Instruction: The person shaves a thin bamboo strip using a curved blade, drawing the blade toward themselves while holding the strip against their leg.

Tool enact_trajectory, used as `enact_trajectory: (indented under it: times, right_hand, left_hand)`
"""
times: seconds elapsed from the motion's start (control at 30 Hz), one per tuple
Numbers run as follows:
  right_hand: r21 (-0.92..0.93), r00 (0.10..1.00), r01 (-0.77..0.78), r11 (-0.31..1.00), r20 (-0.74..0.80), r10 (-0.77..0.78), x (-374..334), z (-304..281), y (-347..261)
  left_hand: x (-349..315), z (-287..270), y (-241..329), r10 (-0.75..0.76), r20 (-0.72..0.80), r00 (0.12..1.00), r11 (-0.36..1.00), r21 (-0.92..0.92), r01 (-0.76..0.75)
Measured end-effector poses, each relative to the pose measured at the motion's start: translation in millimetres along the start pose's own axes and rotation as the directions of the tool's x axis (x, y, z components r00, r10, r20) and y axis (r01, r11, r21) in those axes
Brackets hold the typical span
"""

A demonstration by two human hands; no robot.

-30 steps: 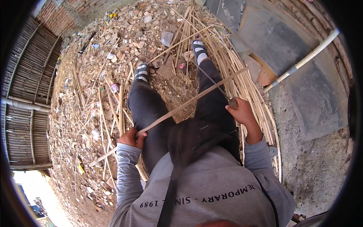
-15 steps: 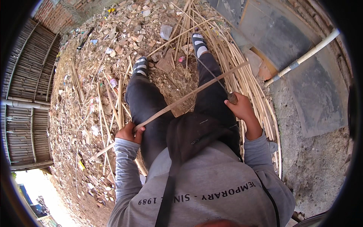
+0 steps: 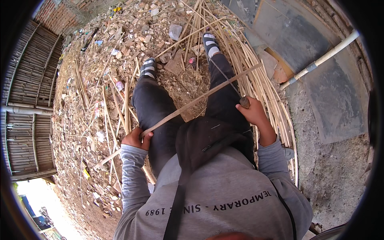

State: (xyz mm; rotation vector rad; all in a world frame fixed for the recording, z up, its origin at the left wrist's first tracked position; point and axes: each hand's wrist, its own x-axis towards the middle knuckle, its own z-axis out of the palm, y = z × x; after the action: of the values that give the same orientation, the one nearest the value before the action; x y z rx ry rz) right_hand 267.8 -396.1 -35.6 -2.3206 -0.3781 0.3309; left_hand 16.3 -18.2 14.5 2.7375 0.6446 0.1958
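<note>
The grey shirt (image 3: 216,180) carries the only readable print: a line of dark capital letters (image 3: 250,202), with a number (image 3: 154,211) at the picture's left end, bending in an arc across the cloth. It stands upside down in the view, so it runs from right to left: one longer word, a small mark, a shorter word, then the number. The black strap (image 3: 176,208) crosses the line just before the number and covers part of the shorter word. A small pale mark (image 3: 216,127) on the black bag (image 3: 200,138) is too small to read
</note>
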Motion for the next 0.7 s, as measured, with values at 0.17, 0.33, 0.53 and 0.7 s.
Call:
enact_trajectory:
  times: [0.17,0.33,0.53,0.7]
  right_hand:
    - [0.021,1.000,-0.011,1.000,0.019,0.011,-1.5,3.0,4.3]
    - [0.034,0.999,-0.016,0.999,0.032,0.015,-1.9,4.1,8.2]
    - [0.053,1.000,0.009,0.999,0.015,-0.010,-3.2,8.1,12.1]
    - [0.039,1.000,-0.012,0.999,0.012,0.011,-4.2,9.2,13.3]
  left_hand:
    - [0.4,-0.2,-0.1,-0.010,0.008,1.000,1.000,0.000,0.010]
    - [0.4,0.1,-0.4,0.001,-0.007,1.000,1.000,-0.007,-0.001]
    - [0.8,-1.2,1.0,0.001,-0.001,1.000,1.000,-0.001,-0.001]
    - [1.0,-0.4,1.0,0.016,-0.006,1.000,1.000,-0.003,-0.016]
